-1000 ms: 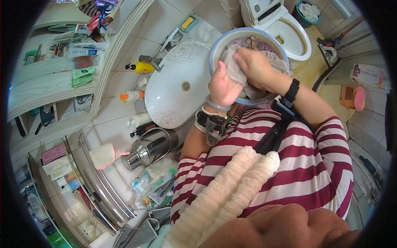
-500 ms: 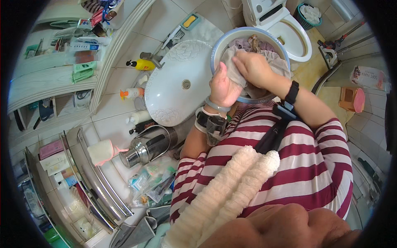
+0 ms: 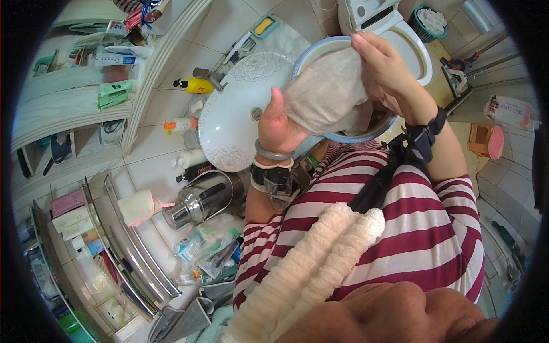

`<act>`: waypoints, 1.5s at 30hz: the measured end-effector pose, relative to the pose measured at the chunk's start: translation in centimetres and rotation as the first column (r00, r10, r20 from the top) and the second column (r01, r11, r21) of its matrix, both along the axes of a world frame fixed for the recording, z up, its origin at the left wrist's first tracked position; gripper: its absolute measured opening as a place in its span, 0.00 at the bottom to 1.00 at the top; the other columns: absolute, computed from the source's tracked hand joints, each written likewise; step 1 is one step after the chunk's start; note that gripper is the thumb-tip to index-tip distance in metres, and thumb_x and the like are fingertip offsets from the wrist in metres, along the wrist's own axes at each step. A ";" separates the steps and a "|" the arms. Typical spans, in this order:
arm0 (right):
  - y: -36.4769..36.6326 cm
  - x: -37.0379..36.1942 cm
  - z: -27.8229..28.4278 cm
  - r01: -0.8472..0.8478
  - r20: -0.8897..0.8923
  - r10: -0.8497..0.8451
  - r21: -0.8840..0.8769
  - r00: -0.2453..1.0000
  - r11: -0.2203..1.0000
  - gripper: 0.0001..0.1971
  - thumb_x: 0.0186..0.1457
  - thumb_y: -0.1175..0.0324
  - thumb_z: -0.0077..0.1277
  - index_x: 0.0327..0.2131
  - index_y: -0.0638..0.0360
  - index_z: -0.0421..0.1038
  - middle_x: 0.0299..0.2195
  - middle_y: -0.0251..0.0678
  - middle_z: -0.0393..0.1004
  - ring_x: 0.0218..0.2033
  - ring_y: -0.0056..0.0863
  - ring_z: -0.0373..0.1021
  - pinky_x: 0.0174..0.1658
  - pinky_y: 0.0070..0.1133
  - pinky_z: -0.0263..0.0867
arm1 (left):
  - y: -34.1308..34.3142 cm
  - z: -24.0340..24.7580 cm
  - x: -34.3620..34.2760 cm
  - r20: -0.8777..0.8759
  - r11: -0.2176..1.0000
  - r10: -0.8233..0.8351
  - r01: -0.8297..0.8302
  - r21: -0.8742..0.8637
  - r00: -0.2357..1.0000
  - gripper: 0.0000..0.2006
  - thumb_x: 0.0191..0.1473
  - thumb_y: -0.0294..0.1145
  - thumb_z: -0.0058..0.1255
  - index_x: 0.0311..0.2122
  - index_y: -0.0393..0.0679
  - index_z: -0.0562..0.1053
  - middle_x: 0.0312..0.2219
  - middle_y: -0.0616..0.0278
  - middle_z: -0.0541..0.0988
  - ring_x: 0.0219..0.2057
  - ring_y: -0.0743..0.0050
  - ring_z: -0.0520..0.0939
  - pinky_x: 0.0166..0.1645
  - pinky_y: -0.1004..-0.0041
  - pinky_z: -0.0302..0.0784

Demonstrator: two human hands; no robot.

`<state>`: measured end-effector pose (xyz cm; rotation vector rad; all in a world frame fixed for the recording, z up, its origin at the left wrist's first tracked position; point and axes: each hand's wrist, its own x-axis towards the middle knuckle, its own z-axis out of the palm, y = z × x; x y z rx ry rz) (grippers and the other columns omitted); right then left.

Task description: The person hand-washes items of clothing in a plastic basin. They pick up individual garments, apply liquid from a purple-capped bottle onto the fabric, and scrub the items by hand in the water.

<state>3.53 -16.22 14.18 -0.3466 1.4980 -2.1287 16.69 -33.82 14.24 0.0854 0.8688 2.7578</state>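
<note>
A thin beige-grey cloth (image 3: 329, 94) is spread between my hands, above a basin (image 3: 350, 139) with a blue-and-white rim. My right hand (image 3: 392, 74) pinches its upper right edge between thumb and fingers. At the cloth's lower left end, my left hand (image 3: 280, 132) is palm up with its thumb stretched out. The fabric covers the left fingers. Beneath the cloth, part of the basin's inside shows dark; most of its contents are hidden.
A white oval sink (image 3: 229, 123) adjoins the basin on the left. Beyond the basin stands a toilet (image 3: 420, 54). A steel thermos flask (image 3: 209, 197), a yellow pump bottle (image 3: 197, 86) and a white-and-orange bottle (image 3: 182, 125) are at the left. Shelves (image 3: 68, 114) hold toiletries.
The cloth has been raised from low in the basin and spread out. My right hand has moved up and right; my left hand has moved left and slightly down, over the sink's edge.
</note>
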 end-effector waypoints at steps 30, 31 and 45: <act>-4.7 0.4 -9.2 0.484 -0.821 0.048 0.382 0.569 0.787 0.12 0.52 0.60 0.47 0.22 0.57 0.65 0.16 0.44 0.69 0.19 0.45 0.68 0.23 0.35 0.63 | 2.6 -5.2 -2.3 0.176 0.991 0.112 -0.124 0.059 0.978 0.31 0.60 0.53 0.24 0.59 0.37 0.51 0.57 0.54 0.57 0.59 0.59 0.57 0.62 0.60 0.48; -4.5 1.6 -8.1 0.472 -0.817 0.054 0.384 0.574 0.793 0.12 0.52 0.60 0.47 0.22 0.57 0.65 0.16 0.44 0.69 0.19 0.45 0.68 0.23 0.35 0.63 | 2.1 -5.5 -2.1 0.182 0.989 0.124 -0.136 0.057 0.975 0.31 0.60 0.53 0.24 0.59 0.37 0.51 0.57 0.54 0.57 0.59 0.59 0.57 0.62 0.60 0.48; -2.5 -1.9 -8.0 0.361 -0.608 -0.063 0.381 0.792 0.851 0.13 0.57 0.61 0.44 0.29 0.62 0.69 0.21 0.39 0.69 0.25 0.25 0.66 0.32 0.23 0.62 | 0.6 -3.2 -0.9 0.083 0.999 -0.010 0.006 0.041 0.997 0.37 0.58 0.58 0.27 0.60 0.33 0.47 0.59 0.49 0.53 0.61 0.55 0.54 0.63 0.59 0.45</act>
